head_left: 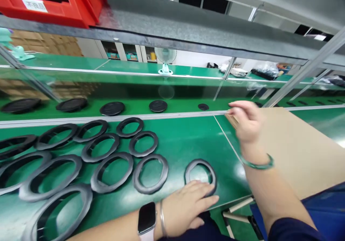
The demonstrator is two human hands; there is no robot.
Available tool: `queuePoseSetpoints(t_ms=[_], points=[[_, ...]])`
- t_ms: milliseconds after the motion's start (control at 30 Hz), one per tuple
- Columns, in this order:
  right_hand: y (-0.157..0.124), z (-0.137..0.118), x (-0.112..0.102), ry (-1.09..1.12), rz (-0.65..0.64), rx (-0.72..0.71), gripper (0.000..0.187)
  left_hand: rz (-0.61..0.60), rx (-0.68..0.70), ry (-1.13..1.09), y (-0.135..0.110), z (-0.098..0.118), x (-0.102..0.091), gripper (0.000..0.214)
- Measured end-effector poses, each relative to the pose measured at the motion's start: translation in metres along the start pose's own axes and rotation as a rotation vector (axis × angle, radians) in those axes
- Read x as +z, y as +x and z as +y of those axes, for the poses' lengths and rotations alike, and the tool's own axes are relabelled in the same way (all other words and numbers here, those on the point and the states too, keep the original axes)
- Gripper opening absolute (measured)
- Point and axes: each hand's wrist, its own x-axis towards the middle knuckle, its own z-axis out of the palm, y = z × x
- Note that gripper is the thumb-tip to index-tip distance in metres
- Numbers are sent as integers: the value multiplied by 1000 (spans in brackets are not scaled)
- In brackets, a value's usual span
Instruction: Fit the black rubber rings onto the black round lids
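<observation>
Head view: left hand (pixel 185 207) open, flat on a black rubber ring (pixel 201 161); right hand (pixel 248 122) blurred, unclear.

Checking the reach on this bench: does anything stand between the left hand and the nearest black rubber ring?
Nothing visible stands in the way: the left hand lies across the lower edge of the black rubber oval ring, touching it, and both rest on the green bench top.
</observation>
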Motion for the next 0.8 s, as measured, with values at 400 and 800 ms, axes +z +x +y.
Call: queuePoseSetpoints(t_ms=[400,800], points=[[46,197,111,-441,-244,357,39,484,-526,-1056,-8,-19,-15,29],[80,216,131,-352,-269,281,23,349,-745,-1487,-3,-40,-21,30]])
